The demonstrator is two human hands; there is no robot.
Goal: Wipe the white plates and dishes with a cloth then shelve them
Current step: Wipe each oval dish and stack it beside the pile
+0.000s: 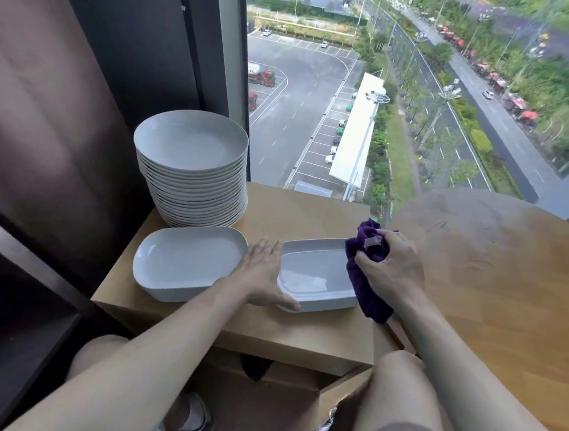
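Note:
Two white rectangular dishes lie side by side on a low wooden table [311, 210]. My left hand [262, 275] lies flat with straight fingers between them, its thumb against the near left edge of the right dish [316, 273]. The left dish [186, 261] sits beside my wrist. My right hand [390, 262] grips a bunched purple cloth [366, 291] at the right end of the right dish. A tall stack of round white plates [191, 166] stands behind the left dish.
A round wooden table [495, 268] adjoins on the right. Dark shelving [11, 294] stands at the left, with a dark panel above it. A big window behind the tables looks down on a car park. My knees are under the table's front edge.

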